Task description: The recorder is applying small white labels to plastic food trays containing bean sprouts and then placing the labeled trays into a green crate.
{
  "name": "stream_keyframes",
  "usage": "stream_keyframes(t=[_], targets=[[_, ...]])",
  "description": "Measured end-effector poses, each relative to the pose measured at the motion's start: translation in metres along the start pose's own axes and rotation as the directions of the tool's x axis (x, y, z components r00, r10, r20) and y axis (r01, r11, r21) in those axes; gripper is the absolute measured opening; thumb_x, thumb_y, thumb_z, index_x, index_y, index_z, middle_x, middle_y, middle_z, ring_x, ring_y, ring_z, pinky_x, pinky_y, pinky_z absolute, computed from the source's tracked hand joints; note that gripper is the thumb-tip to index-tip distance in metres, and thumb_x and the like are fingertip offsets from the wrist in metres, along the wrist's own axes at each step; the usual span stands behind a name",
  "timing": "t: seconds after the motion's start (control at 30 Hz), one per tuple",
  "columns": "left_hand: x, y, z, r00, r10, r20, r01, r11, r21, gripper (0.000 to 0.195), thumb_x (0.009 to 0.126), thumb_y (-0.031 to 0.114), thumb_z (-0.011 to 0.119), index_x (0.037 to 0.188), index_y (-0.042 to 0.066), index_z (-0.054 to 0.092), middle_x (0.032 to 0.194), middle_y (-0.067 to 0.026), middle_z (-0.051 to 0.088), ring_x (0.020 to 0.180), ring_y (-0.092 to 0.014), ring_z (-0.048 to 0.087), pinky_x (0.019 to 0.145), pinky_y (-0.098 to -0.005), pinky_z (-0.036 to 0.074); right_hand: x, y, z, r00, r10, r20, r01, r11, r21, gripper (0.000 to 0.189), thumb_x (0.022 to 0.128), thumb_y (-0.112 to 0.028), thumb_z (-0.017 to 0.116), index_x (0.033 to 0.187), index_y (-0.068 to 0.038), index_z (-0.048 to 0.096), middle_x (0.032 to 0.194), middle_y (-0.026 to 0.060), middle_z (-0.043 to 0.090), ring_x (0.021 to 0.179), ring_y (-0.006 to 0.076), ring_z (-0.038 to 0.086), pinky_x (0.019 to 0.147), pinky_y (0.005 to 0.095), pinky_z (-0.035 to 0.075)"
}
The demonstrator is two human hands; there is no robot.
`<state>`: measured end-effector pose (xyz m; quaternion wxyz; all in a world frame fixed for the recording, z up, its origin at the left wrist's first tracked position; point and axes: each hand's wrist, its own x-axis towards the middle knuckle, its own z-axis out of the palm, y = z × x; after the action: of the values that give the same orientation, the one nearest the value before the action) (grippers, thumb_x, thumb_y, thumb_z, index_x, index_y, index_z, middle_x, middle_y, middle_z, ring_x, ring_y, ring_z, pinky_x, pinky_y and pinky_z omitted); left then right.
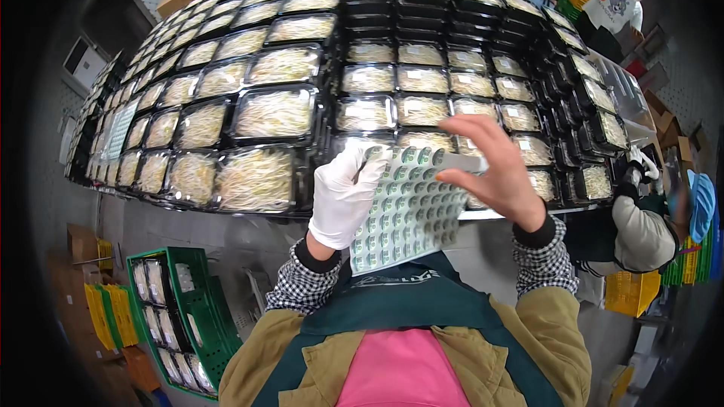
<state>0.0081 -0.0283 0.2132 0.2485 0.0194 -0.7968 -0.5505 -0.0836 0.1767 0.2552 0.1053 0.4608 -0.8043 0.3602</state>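
Note:
My left hand (346, 195), in a white glove, pinches the upper left corner of a sheet of green-and-white round stickers (404, 212). The sheet hangs tilted in front of my apron (396, 299). My bare right hand (495, 167) is over the sheet's upper right side, thumb and fingers spread apart. Whether a single sticker is on a fingertip is too small to tell. Beyond the hands stand black plastic trays of bean sprouts (421, 110) with clear lids, many bearing small white labels. Taller stacks of sprout trays (274, 110) rise to the left.
Another sticker sheet (120, 130) lies on trays at far left. A green crate (206, 316) holding packed trays stands at lower left. At right, a co-worker (645, 226) with gloved hands leans by the table; two more people (613, 8) are at the far right. Yellow crates (632, 293) stand nearby.

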Motion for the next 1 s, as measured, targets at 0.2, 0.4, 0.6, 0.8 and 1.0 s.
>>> stream_keyframes(t=[0.2, 0.4, 0.6, 0.8, 1.0], targets=[[0.017, -0.005, 0.083, 0.996, -0.048, 0.077, 0.050, 0.998, -0.033, 0.009, 0.088, 0.006, 0.060, 0.093, 0.000, 0.063, 0.070, -0.0098, 0.063, 0.062, -0.009, 0.056, 0.058, -0.0261, 0.045, -0.026, 0.065, -0.010, 0.996, -0.077, -0.052, 0.073, 0.995, -0.075, 0.034, 0.073, -0.012, 0.073, 0.106, -0.013, 0.064, 0.093, 0.0026, 0.059, 0.088, 0.0224, 0.055, 0.081, 0.0369, 0.042], [0.025, -0.015, 0.130, 0.917, -0.292, 0.271, 0.345, 0.922, -0.175, 0.012, 0.093, 0.009, 0.057, 0.087, -0.001, 0.060, 0.073, 0.0013, 0.060, 0.067, -0.002, 0.047, 0.060, -0.0213, 0.041, -0.074, 0.110, 0.002, 0.972, -0.087, -0.218, 0.069, 0.994, -0.086, 0.026, 0.070, -0.002, 0.072, 0.094, -0.010, 0.066, 0.084, 0.0028, 0.059, 0.075, 0.0218, 0.056, 0.071, 0.0339, 0.044], [0.030, -0.039, 0.144, 0.923, -0.280, 0.265, 0.232, 0.952, 0.198, 0.015, 0.094, 0.012, 0.057, 0.087, 0.000, 0.060, 0.074, 0.0049, 0.058, 0.067, -0.002, 0.046, 0.060, -0.0195, 0.040, -0.155, 0.163, -0.025, 0.646, 0.746, -0.161, -0.345, 0.474, 0.810, 0.015, 0.089, 0.000, 0.057, 0.104, -0.002, 0.062, 0.095, -0.0001, 0.058, 0.083, 0.0080, 0.056, 0.076, 0.0217, 0.046], [0.023, -0.086, 0.125, 0.865, -0.452, 0.220, 0.492, 0.851, -0.185, 0.015, 0.096, 0.012, 0.054, 0.089, 0.000, 0.062, 0.079, 0.0038, 0.059, 0.071, -0.002, 0.046, 0.064, -0.0194, 0.040, -0.306, 0.297, -0.017, 0.467, 0.818, -0.336, -0.711, 0.573, 0.408, 0.065, 0.080, 0.008, 0.064, 0.138, -0.003, 0.037, 0.114, 0.0084, 0.052, 0.083, 0.0101, 0.057, 0.074, 0.0243, 0.050], [0.025, -0.073, 0.123, 0.862, -0.463, 0.207, 0.503, 0.834, -0.226, 0.014, 0.096, 0.010, 0.053, 0.090, 0.000, 0.061, 0.079, 0.0041, 0.059, 0.071, -0.002, 0.048, 0.064, -0.0197, 0.041, -0.305, 0.322, 0.025, 0.513, 0.713, -0.478, -0.765, 0.632, 0.122, 0.070, 0.076, 0.007, 0.067, 0.138, -0.007, 0.038, 0.115, 0.0105, 0.053, 0.082, 0.0174, 0.057, 0.076, 0.0291, 0.049]])
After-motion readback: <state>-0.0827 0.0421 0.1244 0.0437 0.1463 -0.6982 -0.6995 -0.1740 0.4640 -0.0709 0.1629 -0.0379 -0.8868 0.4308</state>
